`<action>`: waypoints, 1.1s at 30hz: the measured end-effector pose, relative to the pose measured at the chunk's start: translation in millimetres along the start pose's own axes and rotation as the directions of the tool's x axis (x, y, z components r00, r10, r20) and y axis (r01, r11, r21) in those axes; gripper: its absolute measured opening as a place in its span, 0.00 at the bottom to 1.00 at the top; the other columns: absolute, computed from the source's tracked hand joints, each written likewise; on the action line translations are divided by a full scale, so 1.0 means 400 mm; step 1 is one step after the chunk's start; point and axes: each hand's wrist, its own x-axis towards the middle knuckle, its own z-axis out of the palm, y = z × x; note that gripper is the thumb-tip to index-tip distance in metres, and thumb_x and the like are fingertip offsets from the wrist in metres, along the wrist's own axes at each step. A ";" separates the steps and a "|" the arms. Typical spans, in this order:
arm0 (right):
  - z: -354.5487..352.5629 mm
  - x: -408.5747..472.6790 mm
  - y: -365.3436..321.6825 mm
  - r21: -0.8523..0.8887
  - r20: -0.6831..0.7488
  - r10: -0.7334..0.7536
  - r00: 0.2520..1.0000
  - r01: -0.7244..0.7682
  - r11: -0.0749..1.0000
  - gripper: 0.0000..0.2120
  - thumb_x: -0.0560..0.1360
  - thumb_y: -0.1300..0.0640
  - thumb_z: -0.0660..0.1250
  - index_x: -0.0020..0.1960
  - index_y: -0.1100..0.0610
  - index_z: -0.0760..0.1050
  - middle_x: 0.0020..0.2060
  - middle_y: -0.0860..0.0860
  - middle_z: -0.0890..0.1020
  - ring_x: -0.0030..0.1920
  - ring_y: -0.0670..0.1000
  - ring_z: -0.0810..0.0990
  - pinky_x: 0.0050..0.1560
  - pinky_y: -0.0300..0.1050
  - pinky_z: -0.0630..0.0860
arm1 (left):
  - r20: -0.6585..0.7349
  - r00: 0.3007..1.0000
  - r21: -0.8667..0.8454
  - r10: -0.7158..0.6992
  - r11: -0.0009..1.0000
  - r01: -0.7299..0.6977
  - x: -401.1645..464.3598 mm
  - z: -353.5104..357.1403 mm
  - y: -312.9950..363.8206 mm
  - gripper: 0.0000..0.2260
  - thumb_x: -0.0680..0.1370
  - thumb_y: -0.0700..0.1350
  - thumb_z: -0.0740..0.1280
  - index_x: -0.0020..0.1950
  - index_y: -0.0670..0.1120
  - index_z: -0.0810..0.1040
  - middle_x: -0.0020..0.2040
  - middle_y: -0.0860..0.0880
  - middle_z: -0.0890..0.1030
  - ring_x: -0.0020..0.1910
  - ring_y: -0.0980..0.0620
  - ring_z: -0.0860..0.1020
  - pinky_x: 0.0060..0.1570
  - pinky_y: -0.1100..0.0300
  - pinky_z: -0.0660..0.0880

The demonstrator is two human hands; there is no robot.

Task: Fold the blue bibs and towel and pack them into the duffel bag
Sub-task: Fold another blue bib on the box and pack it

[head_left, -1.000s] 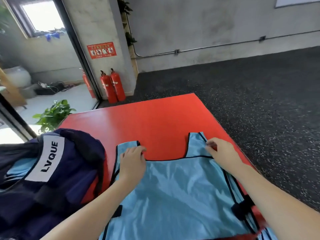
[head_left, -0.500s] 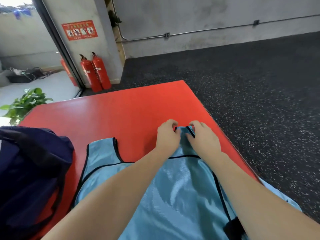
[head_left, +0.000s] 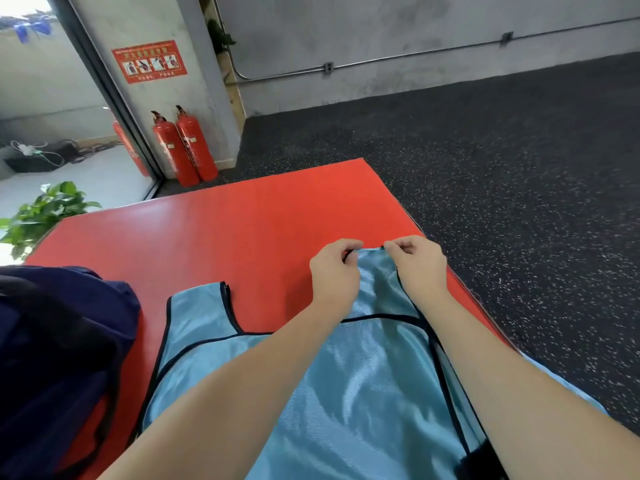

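Note:
A light blue bib [head_left: 363, 386] with black trim lies spread on the red mat [head_left: 225, 237]. Its right shoulder strap reaches toward the mat's right edge. My left hand [head_left: 334, 271] pinches the left corner of that strap's top end. My right hand [head_left: 417, 263] pinches the right corner, a short gap away. The bib's left shoulder strap [head_left: 197, 313] lies flat and untouched. The navy duffel bag [head_left: 59, 358] sits at the left edge of the mat, partly out of frame. No towel is visible.
Dark speckled rubber floor [head_left: 502, 185] surrounds the mat on the right and far side. Two red fire extinguishers [head_left: 183, 147] stand against the pillar at the back left. A potted green plant [head_left: 45, 213] sits beyond the mat's far left corner.
My left hand left the bib's left strap and moved right to join my right hand on the right strap. Both hands now pinch its top end, slightly farther apart than half a second ago.

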 end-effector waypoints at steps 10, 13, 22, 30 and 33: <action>-0.027 0.007 -0.021 0.560 0.142 0.165 0.976 -0.216 0.800 0.10 0.76 0.62 0.66 0.47 0.51 0.85 0.28 0.48 0.71 0.31 0.48 0.66 0.35 0.47 0.64 | -0.117 0.993 -0.191 -0.029 0.981 0.007 -0.005 -0.039 0.062 0.11 0.81 0.38 0.65 0.55 0.49 0.85 0.47 0.57 0.84 0.40 0.66 0.78 0.40 0.73 0.72; -0.032 0.006 -0.031 0.546 0.206 0.164 0.965 -0.253 0.798 0.04 0.73 0.58 0.72 0.44 0.52 0.86 0.35 0.52 0.82 0.37 0.51 0.76 0.43 0.52 0.76 | -0.124 0.992 -0.207 0.009 0.978 -0.035 -0.006 -0.047 0.073 0.11 0.82 0.37 0.64 0.55 0.49 0.85 0.47 0.58 0.84 0.44 0.63 0.80 0.42 0.74 0.73; -0.024 -0.001 -0.023 0.398 0.285 0.149 0.947 -0.258 0.880 0.05 0.74 0.60 0.72 0.45 0.52 0.86 0.43 0.52 0.87 0.42 0.50 0.82 0.47 0.49 0.80 | -0.056 0.995 -0.203 0.077 0.975 -0.087 -0.009 -0.049 0.065 0.12 0.80 0.36 0.66 0.55 0.51 0.85 0.51 0.58 0.85 0.51 0.63 0.81 0.48 0.71 0.74; -0.049 -0.003 -0.048 0.506 0.234 0.116 0.965 -0.223 0.833 0.10 0.75 0.64 0.67 0.44 0.53 0.86 0.41 0.56 0.84 0.41 0.51 0.75 0.45 0.46 0.74 | -0.099 0.991 -0.188 0.084 0.977 -0.102 -0.003 -0.066 0.057 0.14 0.81 0.37 0.66 0.52 0.56 0.84 0.57 0.59 0.82 0.58 0.64 0.79 0.57 0.73 0.72; -0.056 -0.005 -0.046 0.522 0.267 0.131 0.955 -0.257 0.813 0.02 0.73 0.56 0.74 0.45 0.53 0.86 0.40 0.54 0.81 0.39 0.50 0.75 0.42 0.45 0.73 | -0.096 0.993 -0.227 0.063 0.970 -0.084 -0.002 -0.071 0.061 0.13 0.80 0.36 0.66 0.53 0.53 0.84 0.58 0.58 0.83 0.57 0.64 0.80 0.56 0.75 0.72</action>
